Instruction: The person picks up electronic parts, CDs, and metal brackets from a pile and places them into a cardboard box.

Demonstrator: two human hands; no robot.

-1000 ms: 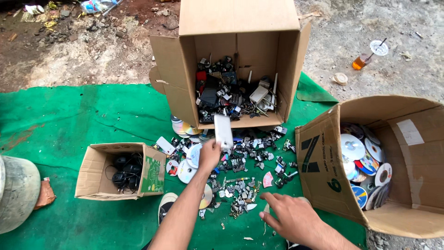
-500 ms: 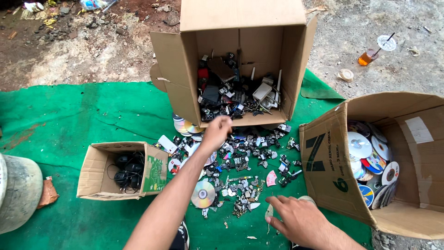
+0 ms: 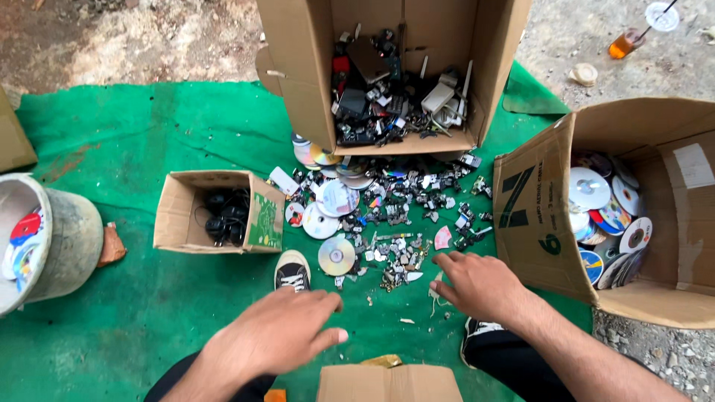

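Outdoor setting, daylight, diffuse; no hard shadows. Ground cover: green felt-like mat, wrinkled, spread over bare ground. Beyond the mat's far edge: brown dirt and pale gravel ground. Far right, on gravel: clear plastic cup of orange drink, a white round lid just beside it.

Green mat, brown cardboard boxes, silvery rainbow-sheened discs.
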